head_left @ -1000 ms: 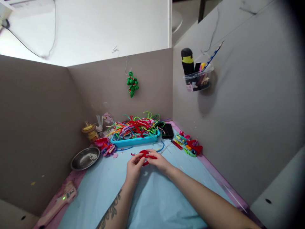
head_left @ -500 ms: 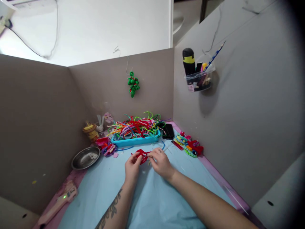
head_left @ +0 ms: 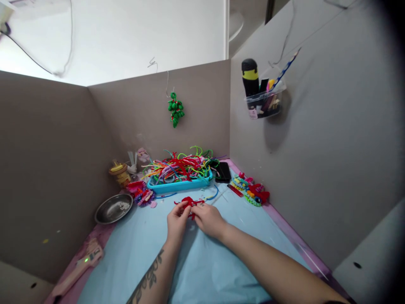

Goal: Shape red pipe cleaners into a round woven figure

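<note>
Pale blue sheeting [head_left: 205,270] covers the work surface between grey partitions [head_left: 202,109]. At the near left lies a pink glue gun [head_left: 77,270] with a lit green light. Over the sheeting, the left hand [head_left: 177,216] pinches a red pipe-cleaner piece [head_left: 188,202] between thumb and fingers; the right hand [head_left: 209,218], fingers drawn together, grips its other side. The piece's finer shape is partly hidden by the fingers. To the left, a metal bowl [head_left: 109,211] holds small white bits, just beside a red and purple fuzzy craft [head_left: 144,195]. Colourful fuzzy crafts [head_left: 251,191] lie at the right. Farther back, a blue tray [head_left: 180,186] overflows with multicoloured pipe cleaners [head_left: 185,166], with a black phone [head_left: 223,172] at its right. Beyond, a green ornament [head_left: 175,112] hangs against the back partition.
</note>
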`<state>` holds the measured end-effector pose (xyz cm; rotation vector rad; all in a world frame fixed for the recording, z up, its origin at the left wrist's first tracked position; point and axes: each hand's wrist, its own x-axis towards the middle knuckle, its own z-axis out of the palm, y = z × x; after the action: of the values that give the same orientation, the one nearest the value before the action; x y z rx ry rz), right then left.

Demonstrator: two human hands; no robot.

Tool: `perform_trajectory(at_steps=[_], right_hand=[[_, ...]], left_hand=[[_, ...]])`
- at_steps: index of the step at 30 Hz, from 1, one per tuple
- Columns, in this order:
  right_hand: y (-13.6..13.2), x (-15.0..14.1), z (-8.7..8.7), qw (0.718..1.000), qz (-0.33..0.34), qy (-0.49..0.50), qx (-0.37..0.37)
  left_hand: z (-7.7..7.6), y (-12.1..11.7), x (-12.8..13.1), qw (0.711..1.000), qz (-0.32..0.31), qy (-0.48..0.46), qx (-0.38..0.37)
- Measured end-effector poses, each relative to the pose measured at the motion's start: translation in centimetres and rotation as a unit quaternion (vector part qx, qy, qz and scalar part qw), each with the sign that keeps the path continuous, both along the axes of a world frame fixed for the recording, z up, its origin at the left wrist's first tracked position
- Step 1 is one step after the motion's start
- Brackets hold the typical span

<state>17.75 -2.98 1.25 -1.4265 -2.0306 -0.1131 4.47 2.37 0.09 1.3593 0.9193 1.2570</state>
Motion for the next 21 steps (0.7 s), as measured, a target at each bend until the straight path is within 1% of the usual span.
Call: perform_trajectory(at_steps=[3, 7, 12, 15, 17, 19, 21], right_hand=[[0.01, 0.17, 0.05, 1.000, 0.008, 0.017, -0.002], [-0.09, 0.17, -0.03, 0.998, 0.027, 0.050, 0.035], [-0.53, -0.42, -0.16, 0.994, 0.066, 0.048, 0.075], [-0.77, -0.72, -0.12, 0.990, 0.117, 0.014, 0.080], [-0.83, -0.74, -0.05, 0.985, 0.154, -0.004, 0.079], [-0.82, -0.60, 0.03, 0.980, 0.184, 0.002, 0.077], [-0.73, -0.35, 0.10, 0.979, 0.187, 0.041, 0.072]], left_hand=[[0.19, -0.22, -0.01, 0.999, 0.007, 0.025, 0.027], [0.33, -0.35, 0.03, 0.999, 0.014, 0.027, 0.029], [0.07, -0.11, 0.16, 0.998, 0.007, -0.050, -0.034], [-0.11, 0.10, 0.20, 0.993, -0.009, -0.097, -0.070], [-0.12, 0.21, 0.19, 0.990, -0.006, -0.114, -0.082], [0.01, 0.28, 0.15, 0.988, 0.003, -0.125, -0.089], [0.26, 0.27, 0.08, 0.987, 0.008, -0.130, -0.092]])
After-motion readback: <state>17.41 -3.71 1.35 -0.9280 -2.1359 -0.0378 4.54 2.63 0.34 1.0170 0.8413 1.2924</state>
